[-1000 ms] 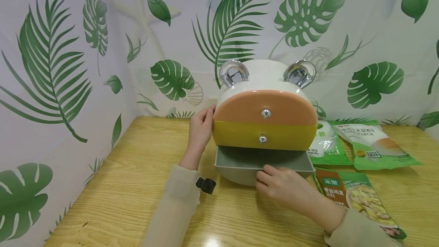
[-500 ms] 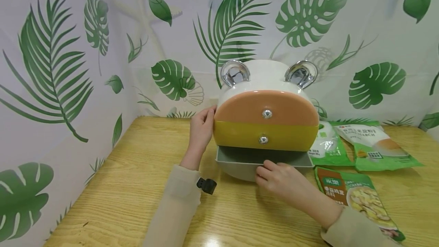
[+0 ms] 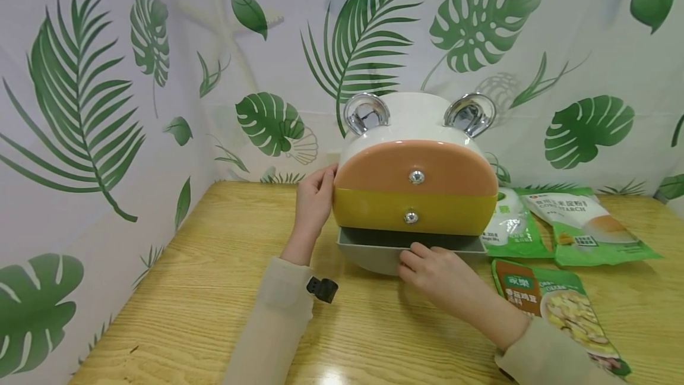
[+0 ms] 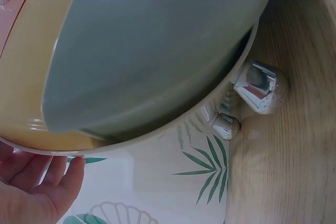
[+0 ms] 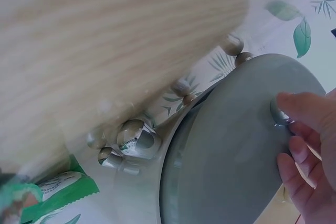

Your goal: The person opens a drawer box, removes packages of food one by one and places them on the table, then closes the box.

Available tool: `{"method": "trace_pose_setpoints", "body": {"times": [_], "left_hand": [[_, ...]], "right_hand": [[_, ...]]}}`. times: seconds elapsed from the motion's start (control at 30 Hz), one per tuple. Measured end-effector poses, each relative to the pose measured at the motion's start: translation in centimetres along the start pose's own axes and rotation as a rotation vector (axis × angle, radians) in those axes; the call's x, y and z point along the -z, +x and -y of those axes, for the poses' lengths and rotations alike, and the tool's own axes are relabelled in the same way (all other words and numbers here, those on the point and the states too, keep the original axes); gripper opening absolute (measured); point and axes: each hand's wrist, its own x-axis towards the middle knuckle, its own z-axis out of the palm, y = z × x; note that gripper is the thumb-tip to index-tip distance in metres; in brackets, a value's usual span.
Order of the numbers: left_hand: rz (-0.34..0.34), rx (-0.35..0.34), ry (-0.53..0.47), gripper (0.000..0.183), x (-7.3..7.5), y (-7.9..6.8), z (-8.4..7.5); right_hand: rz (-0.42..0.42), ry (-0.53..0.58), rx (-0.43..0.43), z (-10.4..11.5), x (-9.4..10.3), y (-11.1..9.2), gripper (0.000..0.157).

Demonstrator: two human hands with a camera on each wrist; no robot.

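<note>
A small white chest of drawers [image 3: 414, 113] with chrome ears stands on the table. Its orange top drawer [image 3: 374, 171] and yellow middle drawer [image 3: 369, 210] are closed, while the grey bottom drawer [image 3: 366, 259] juts out partway. My left hand [image 3: 314, 199] rests its fingers against the chest's left side. At the grey drawer's front, my right hand [image 3: 435, 272] pinches the round drawer knob [image 5: 276, 114], its thumb showing on the knob in the right wrist view. Chrome feet [image 4: 260, 85] under the chest show in both wrist views.
To the right of the chest lie a green-and-white corn starch bag [image 3: 588, 224] and another green-and-white bag [image 3: 510, 230], partly hidden by the chest. A brown-and-green food pouch [image 3: 561, 308] lies nearer, beside my right forearm. A leaf-patterned cloth [image 3: 267, 46] hangs behind.
The grey bottom drawer has slid further into the chest, with my right hand moving forward along with it. My left hand has stayed against the chest's side.
</note>
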Motion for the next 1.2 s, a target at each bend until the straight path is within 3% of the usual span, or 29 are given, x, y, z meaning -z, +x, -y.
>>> {"method": "trace_pose_setpoints", "body": {"times": [0.3, 0.53, 1.2], "left_hand": [[-0.003, 0.005, 0.003, 0.028, -0.03, -0.10, -0.02], [-0.011, 0.004, 0.005, 0.028, 0.02, -0.03, -0.01], [-0.003, -0.003, 0.003, 0.028, 0.03, -0.07, -0.20]], "right_hand": [[0.022, 0.008, -0.031, -0.10, -0.26, 0.03, 0.023], [0.073, 0.006, -0.059, -0.30, -0.34, 0.09, 0.012], [0.123, -0.016, -0.098, -0.80, -0.58, 0.25, 0.023]]}}
